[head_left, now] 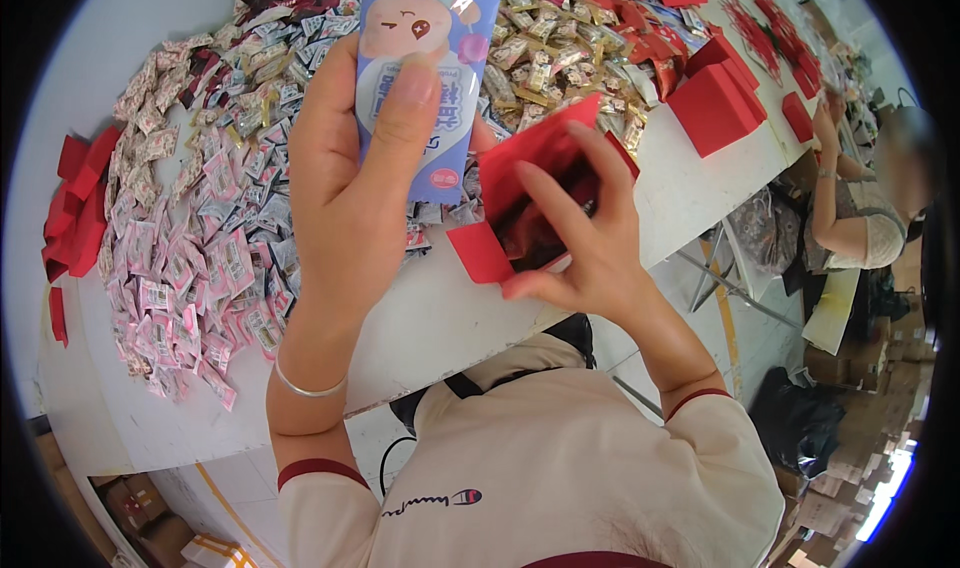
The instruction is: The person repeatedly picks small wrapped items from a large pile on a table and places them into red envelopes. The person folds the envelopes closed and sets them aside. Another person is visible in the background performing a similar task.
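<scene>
Our left hand [345,203] pinches a blue cartoon-printed packet [458,73], its top cut off, most fingers hidden behind; our right hand [608,258] spreads its fingers over an open red box [510,163], contents dark, near the table's [420,333] front edge. Wrapped sweets [225,258] cover the white tabletop; beyond its right edge, a co-worker [850,230].

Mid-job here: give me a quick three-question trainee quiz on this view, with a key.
1. Multiple choice: what does the left hand hold?
A) a metal spoon
B) a flat, blue-purple plastic packet
C) a clear glass bottle
2. True or false: the red cardboard box at the right hand stands open.
3. Fill in: the small pink-and-white plastic sachets lie to the ___ of the box.

Key: 1. B; 2. True; 3. left
</scene>
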`<act>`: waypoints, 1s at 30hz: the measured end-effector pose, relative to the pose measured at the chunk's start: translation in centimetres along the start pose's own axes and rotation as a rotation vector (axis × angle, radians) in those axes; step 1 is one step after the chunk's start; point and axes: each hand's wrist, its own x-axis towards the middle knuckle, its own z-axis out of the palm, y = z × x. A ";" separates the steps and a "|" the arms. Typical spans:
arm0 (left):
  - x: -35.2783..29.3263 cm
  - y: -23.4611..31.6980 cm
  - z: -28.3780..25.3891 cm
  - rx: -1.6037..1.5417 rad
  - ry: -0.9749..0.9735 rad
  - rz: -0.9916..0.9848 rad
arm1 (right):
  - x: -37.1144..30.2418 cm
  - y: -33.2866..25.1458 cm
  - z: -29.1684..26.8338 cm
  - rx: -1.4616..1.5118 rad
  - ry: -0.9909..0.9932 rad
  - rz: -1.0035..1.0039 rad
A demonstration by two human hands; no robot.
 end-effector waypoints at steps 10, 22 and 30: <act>-1.3 2.0 0.8 0.139 0.069 0.087 | -2.5 1.7 -0.5 -0.173 -0.099 -0.258; -4.7 3.8 1.2 0.943 -0.332 0.476 | 0.5 -0.8 -9.0 -0.134 0.130 -0.245; -5.7 0.6 0.4 0.895 -0.299 0.527 | 4.5 1.7 -10.1 -0.074 -0.281 -0.456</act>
